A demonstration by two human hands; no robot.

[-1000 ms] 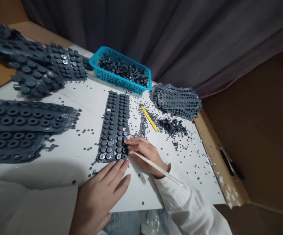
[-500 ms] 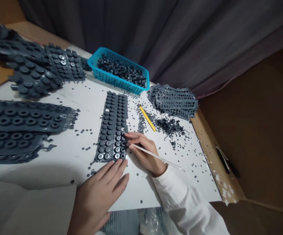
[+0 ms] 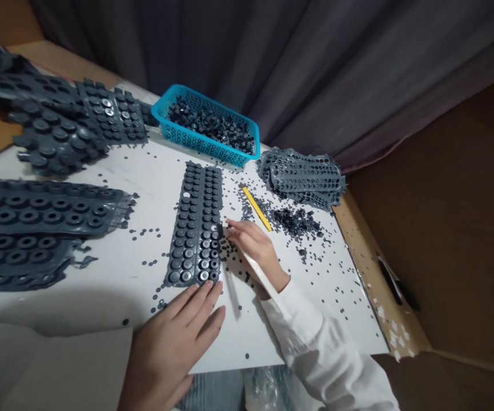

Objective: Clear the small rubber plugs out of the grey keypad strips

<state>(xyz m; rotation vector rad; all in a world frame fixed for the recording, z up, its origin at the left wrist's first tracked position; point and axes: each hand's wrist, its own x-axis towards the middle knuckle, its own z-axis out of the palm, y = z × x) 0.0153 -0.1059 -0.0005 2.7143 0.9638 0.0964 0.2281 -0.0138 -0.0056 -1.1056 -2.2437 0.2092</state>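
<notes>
A dark grey rubber keypad sheet (image 3: pixel 193 228) lies on the white board, with rows of round buttons and some shiny metal-topped discs near its lower end. My left hand (image 3: pixel 174 337) rests flat, its fingertips touching the sheet's lower edge. My right hand (image 3: pixel 253 248) sits just right of the sheet, its fingertips close to the button rows. A thin pale stick (image 3: pixel 258 274) is held in that hand, its tip hidden beneath the fingers. Tiny dark rubber dots (image 3: pixel 232 248) are scattered beside the sheet.
A blue plastic basket (image 3: pixel 204 142) full of dark rubber pieces stands at the back. Near it lie a stack of punched rubber sheets (image 3: pixel 302 178), a small rubber heap (image 3: pixel 294 221) and a yellow stick (image 3: pixel 258 208). More sheets (image 3: pixel 45 214) cover the left. Cardboard (image 3: pixel 444 200) walls the right.
My right hand has lifted off the sheet's edge and moved up and to the right. The pale stick now slants more steeply. My left hand has stayed in place.
</notes>
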